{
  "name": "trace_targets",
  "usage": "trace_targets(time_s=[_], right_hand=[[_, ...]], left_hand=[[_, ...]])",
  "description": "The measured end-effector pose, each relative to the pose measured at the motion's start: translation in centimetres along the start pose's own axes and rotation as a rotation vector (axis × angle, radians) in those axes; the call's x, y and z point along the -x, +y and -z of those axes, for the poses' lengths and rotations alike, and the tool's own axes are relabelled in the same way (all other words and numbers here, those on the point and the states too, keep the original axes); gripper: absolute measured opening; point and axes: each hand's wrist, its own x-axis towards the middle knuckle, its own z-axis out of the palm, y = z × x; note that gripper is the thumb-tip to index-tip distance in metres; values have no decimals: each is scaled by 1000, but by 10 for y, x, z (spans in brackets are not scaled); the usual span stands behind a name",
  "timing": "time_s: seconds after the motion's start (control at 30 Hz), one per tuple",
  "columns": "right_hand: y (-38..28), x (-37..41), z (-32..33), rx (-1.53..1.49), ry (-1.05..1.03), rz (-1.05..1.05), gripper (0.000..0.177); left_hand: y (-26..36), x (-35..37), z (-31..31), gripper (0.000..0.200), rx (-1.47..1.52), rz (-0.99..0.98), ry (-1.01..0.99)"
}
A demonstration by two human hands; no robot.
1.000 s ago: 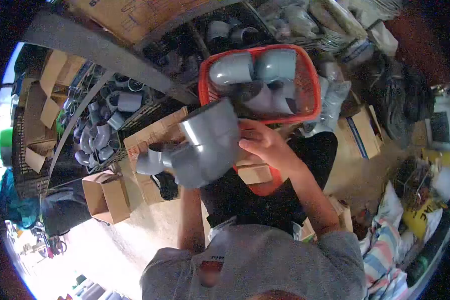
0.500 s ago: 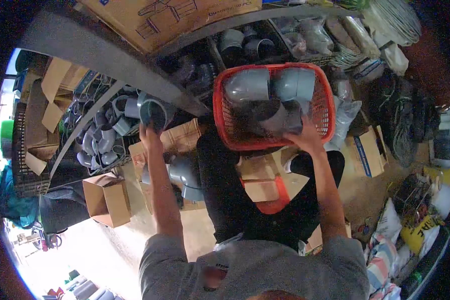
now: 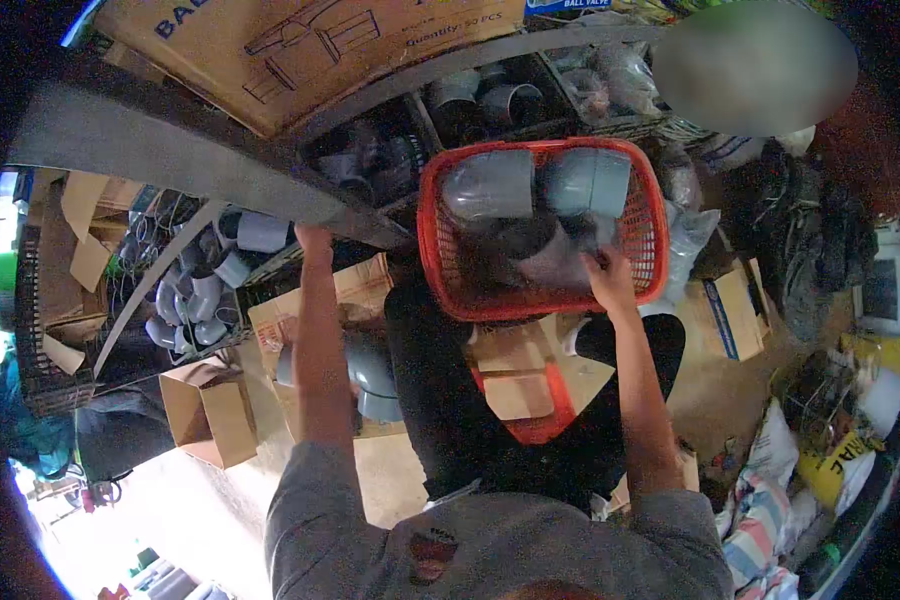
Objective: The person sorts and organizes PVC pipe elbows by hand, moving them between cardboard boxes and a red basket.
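Note:
A red plastic basket (image 3: 440, 290) sits in front of me above my legs. Two large grey pipe elbows (image 3: 490, 185) lie along its far side. My right hand (image 3: 611, 280) reaches into its near right part, thumb and fingers closed at the edge of another grey pipe fitting (image 3: 555, 262), which is blurred and in shadow. My left hand (image 3: 313, 238) is up at the grey metal shelf beam (image 3: 220, 185). The beam hides its fingers, so what it holds cannot be seen. Beside it lies a grey pipe fitting (image 3: 262, 232).
A crate of small grey elbows (image 3: 185, 300) stands at the left. Below it is an open cardboard box (image 3: 210, 415). More grey fittings (image 3: 370, 375) lie by my left leg. A large carton (image 3: 300, 50) overhangs the top. Sacks (image 3: 760, 500) lie at the lower right.
My left hand has gone behind the beam, where the fitting by it is hidden too. My right hand's spread fingers have drawn together at the fitting. The view has shifted slightly.

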Motion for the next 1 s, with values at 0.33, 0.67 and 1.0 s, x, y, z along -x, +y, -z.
trace_targets(time_s=[0.33,0.67,1.0], right_hand=[[-76,68,28,143,351,411,16],[-158,128,76,-375,206,620,22],[-196,39,73,-187,125,904,31]], left_hand=[[151,365,-88,22,-113,90,-41],[195,388,-206,114,-48,-91,-446],[205,339,-230,100,-197,41,-297]])
